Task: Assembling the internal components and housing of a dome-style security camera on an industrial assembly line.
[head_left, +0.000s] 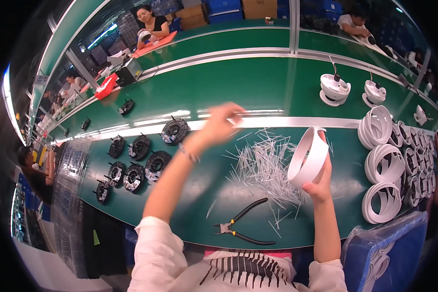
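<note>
My right hand [322, 182] is closed around a white ring-shaped plastic housing [315, 163], tilted on its side, thumb at its lower edge. Beside it on the green bench lies a loose pile of thin white strips [265, 168]. My left hand [223, 121] is raised over the bench's far edge strip, left of the pile; motion smears its fingers. Side cutters [225, 228] with black handles rest below the pile, jaws pointing left. Several round black parts with prongs [174, 130] stand to the left of my left forearm.
Stacked white rings [382, 203] line the right side. Past the metal edge strip runs a green conveyor belt [219, 80] carrying white assembled units [335, 88] and black parts [126, 107]. A blue plastic-lined bin [384, 248] stands lower right. Other people sit across the belt.
</note>
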Available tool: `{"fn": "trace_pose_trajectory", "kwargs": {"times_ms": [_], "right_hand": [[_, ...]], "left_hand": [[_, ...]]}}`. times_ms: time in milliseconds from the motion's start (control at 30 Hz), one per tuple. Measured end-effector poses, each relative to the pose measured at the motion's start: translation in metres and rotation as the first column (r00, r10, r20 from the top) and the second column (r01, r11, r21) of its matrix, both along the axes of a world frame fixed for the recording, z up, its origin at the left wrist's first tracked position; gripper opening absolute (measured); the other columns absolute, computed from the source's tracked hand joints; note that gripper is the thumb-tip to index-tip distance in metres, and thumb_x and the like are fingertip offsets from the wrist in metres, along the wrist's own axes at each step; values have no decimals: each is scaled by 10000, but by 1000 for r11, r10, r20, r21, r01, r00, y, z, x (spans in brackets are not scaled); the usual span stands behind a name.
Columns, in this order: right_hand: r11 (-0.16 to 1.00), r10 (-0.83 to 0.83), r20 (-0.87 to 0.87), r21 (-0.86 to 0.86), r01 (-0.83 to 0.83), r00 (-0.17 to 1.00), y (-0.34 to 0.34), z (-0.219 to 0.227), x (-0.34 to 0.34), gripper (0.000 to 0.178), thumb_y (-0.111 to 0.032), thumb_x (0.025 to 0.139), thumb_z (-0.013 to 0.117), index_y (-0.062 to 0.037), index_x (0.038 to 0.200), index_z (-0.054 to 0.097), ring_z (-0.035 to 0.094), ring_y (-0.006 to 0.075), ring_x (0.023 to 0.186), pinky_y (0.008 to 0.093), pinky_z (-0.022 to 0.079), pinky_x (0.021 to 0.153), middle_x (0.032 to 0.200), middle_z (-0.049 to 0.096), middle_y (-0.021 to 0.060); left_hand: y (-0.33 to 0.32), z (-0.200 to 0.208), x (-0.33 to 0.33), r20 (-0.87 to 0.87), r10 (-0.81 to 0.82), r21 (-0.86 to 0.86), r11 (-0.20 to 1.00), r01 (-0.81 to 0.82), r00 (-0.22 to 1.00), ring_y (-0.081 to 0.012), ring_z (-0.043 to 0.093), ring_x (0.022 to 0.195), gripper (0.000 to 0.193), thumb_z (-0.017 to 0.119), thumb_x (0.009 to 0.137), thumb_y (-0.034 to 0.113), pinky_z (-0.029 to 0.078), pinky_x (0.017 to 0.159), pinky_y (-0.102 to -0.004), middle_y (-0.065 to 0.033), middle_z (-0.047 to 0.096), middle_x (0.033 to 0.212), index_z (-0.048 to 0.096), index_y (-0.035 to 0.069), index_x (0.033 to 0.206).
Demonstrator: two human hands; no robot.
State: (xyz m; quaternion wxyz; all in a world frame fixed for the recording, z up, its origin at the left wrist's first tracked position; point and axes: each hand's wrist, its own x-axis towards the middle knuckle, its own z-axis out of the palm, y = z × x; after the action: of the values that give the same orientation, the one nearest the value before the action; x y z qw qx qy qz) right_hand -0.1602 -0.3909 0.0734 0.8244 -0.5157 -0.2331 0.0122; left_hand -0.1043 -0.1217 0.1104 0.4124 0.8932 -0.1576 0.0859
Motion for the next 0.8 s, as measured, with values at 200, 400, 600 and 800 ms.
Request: {"fn": "trace_pose_trajectory", "kwargs": {"times_ms": [200,400,600,800], "right_hand": [[999,3,22,-40,-2,1000,9,-5,6,1199,-228,439,804,5,1340,47,208,253,1259,384,266,973,1356,193,151],[996,53,26,-67,-51,998,6,-7,4,1200,-236,433,802,3,1340,53,191,253,1265,386,264,974,1361,183,144],[994,110,-41,-17,-111,993,14,-2,-2,1187,-261,450,793,4,1340,54,213,235,1253,352,273,965,1356,193,132],[974,228,-79,24,-227,970,27,-2,-16,1151,-265,481,773,-8,1343,54,231,224,1242,345,258,975,1358,187,124]], "left_hand": [[202,-47,38,-90,702,773,497,-394,707,-341,479,1044,430,513,639,87,403,878,-378,-193,517,1103,508,21,1064],[204,-43,24,-119,745,744,505,-438,656,-322,519,997,574,739,528,246,439,837,-364,-206,546,1050,552,25,1024],[198,-47,9,-73,698,759,502,-414,713,-328,538,963,621,722,557,454,440,826,-363,-225,562,1002,592,-41,907],[184,-37,-1,-383,635,527,747,-407,671,-269,554,961,597,705,591,456,437,813,-316,-180,581,1006,605,-2,959]]}}
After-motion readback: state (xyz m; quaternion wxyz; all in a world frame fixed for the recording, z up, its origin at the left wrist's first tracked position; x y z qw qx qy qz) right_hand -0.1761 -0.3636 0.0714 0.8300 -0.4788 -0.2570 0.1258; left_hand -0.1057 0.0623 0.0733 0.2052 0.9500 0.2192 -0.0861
